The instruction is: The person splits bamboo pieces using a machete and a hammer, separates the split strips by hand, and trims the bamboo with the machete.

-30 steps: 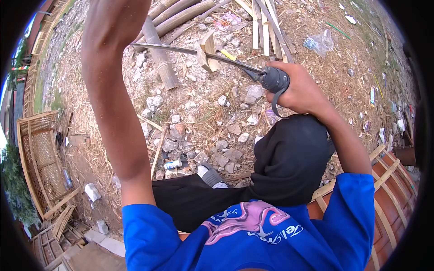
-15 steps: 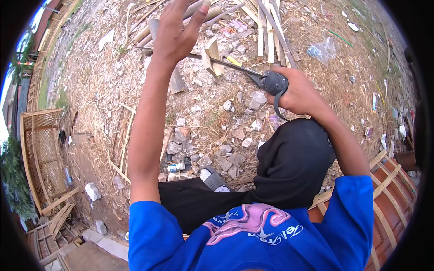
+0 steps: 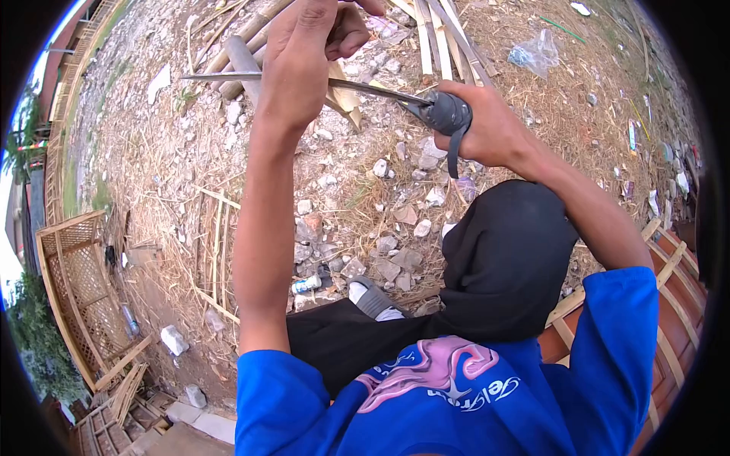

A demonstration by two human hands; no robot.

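My right hand [image 3: 487, 125] is wrapped round the black-bound handle [image 3: 447, 112] of a machete, a dark strap hanging below it. The machete's long, thin blade [image 3: 372, 89] points left and passes behind my left wrist. A pale piece of split wood [image 3: 346, 100] touches or lies just behind the blade; which, I cannot tell. Above it, at the top edge, is my left hand [image 3: 308, 38], its fingers curled in. Whatever those fingers hold, if anything, is hidden.
Pale wooden strips [image 3: 445, 38] and round poles [image 3: 242, 61] lie ahead on straw and rubble. A plastic bag [image 3: 534, 55] is at the right. A lattice wooden frame [image 3: 87, 292] stands at the left. My sandalled foot [image 3: 371, 299] rests near loose stones [image 3: 399, 262].
My left hand has come down and right, and its fingers have curled. My right hand has shifted slightly up and left with the machete, whose blade now lies flatter.
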